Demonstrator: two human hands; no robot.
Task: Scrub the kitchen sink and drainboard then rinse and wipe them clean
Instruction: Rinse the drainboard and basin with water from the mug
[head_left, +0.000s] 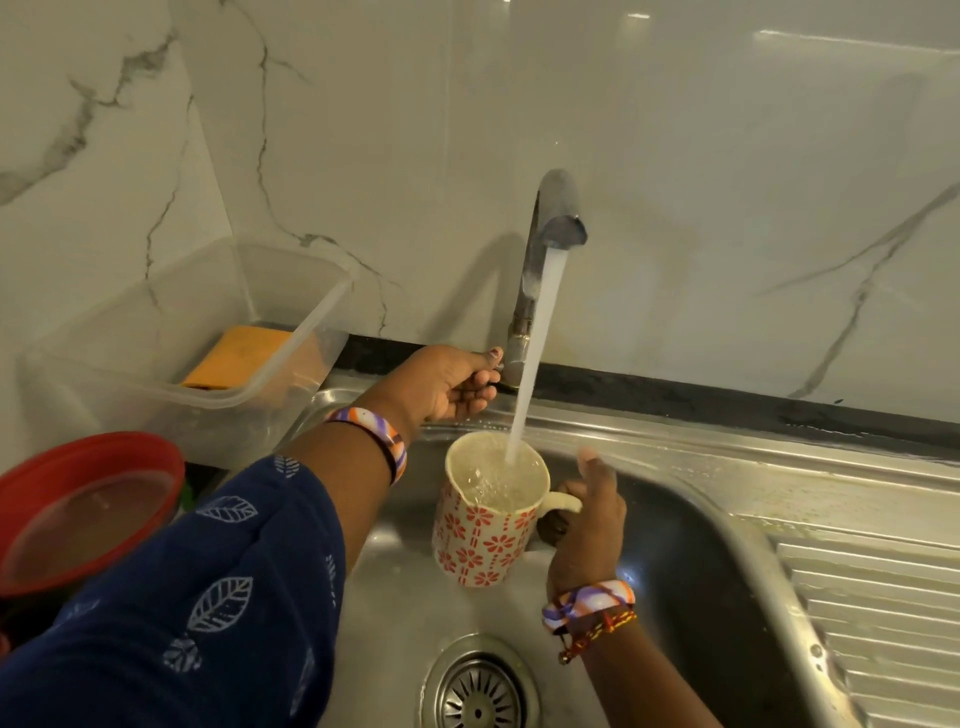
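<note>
Marble-patterned wall backed a steel sink (691, 530) with its drainboard (878, 597) to the right. Over the basin, right hand (587, 525) gripped a mug (488, 514) by its handle under the running tap (550, 228). Left hand (452, 384) curled around the tap's base.

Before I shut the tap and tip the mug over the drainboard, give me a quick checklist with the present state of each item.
1. Water stream lands inside the mug: ok.
2. Mug filled enough to pour: ok, water is close to the rim.
3. Right hand grips the mug handle: ok, fingers curl round it, thumb up.
4. Left hand on the tap control at the base of the faucet: ok, fingers wrapped there.
5. Drainboard free for rinsing: ok in the part that shows.
6. Sink drain unblocked: cannot tell, only the strainer shows.
</note>
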